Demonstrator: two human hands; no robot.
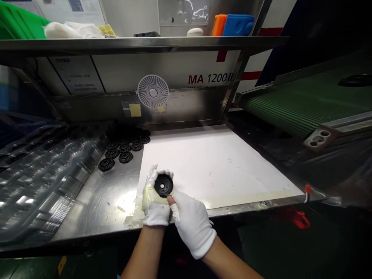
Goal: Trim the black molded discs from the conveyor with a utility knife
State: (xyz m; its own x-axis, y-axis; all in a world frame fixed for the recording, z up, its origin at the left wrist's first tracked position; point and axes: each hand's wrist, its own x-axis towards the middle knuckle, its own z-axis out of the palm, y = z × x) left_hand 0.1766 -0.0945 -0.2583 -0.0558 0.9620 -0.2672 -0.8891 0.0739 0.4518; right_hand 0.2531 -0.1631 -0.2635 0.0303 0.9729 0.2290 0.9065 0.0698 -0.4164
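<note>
My left hand, in a white glove with a yellowish patch, is wrapped round a round black plastic part with a hole in its centre. The part's face is turned up toward me, above the near edge of a white sheet. My right hand, also gloved but with a bare thumb tip, is closed at the part's lower rim. Whether its fingers pinch a small tool or only the rim is hidden. Several similar black parts lie in stacks and rows on the metal table to the left.
Clear plastic trays are piled at the left. The white sheet covers the table's middle. A small fan hangs below a metal shelf. At the right a green conveyor belt carries a black part. Red-handled tool hangs below the table edge.
</note>
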